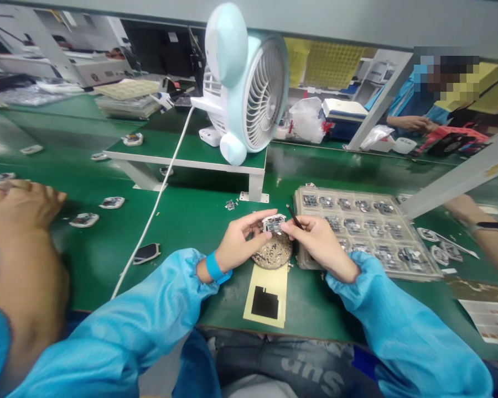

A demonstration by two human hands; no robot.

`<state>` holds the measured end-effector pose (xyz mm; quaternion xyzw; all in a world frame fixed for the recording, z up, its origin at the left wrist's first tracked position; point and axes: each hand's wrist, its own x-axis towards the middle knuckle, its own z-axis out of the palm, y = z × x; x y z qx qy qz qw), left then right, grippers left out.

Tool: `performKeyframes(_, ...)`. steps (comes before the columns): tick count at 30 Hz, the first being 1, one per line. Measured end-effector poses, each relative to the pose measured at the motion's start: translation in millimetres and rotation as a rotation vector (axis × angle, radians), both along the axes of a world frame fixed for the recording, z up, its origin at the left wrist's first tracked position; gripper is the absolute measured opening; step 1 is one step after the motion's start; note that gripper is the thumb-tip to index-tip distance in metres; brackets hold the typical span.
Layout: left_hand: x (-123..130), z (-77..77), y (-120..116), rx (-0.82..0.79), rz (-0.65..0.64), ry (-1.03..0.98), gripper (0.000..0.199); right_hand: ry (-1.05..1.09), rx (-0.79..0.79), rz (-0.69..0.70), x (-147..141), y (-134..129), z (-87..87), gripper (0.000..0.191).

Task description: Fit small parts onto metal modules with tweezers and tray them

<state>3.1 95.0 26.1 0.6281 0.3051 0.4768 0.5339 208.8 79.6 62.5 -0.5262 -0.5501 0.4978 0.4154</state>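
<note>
In the middle of the head view, my left hand grips a small white-framed device housing with a circuit board between thumb and fingers. My right hand is closed around a thin black pen-like tool; its thumb and fingertip touch the right edge of the housing. Directly beneath lies a round dish with a speckled, grainy surface. Nearer me is a yellow sheet bearing a black cut-out piece. A clear compartment tray of circuit boards sits beside my right hand.
A light-blue fan stands on a low green-topped shelf, its white cable crossing the bench. Several housings lie at left. Co-workers' arms reach in at left and right. A slanted post rises at right.
</note>
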Motion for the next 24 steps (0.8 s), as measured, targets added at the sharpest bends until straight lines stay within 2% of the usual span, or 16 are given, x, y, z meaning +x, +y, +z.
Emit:
performKeyframes(5, 1, -3.3, 0, 0.112, 0.095, 0.155, 0.052, -0.021, -0.003, -0.021, 0, 0, -1.4, 0.037)
performKeyframes(9, 1, 0.8, -1, 0.284, 0.186, 0.276, 0.046, -0.03, -0.001, -0.035, -1, 0, -2.7, 0.036)
performKeyframes(12, 0, 3.8, -1, 0.379, 0.198, 0.297, 0.043, -0.015, 0.0, -0.035, -1, -1, -3.4, 0.036)
performKeyframes(14, -1, 4.5, -1, 0.314, 0.186, 0.267, 0.042, 0.009, 0.035, -0.043, -2, -1, -4.7, 0.034)
performKeyframes(19, 2, 5.0, 0, -0.136, 0.002, -0.002, 0.058, -0.01, 0.19, -0.035, -2, -2, -8.9, 0.041)
performKeyframes(21, 3, 6.3, 0, -0.218, -0.052, -0.087, 0.061, 0.003, 0.21, -0.014, -2, -2, -10.2, 0.039)
performKeyframes(24, 4, 8.5, 1, -0.266, -0.058, -0.138, 0.061, 0.037, 0.222, 0.02, -2, -1, -11.9, 0.033)
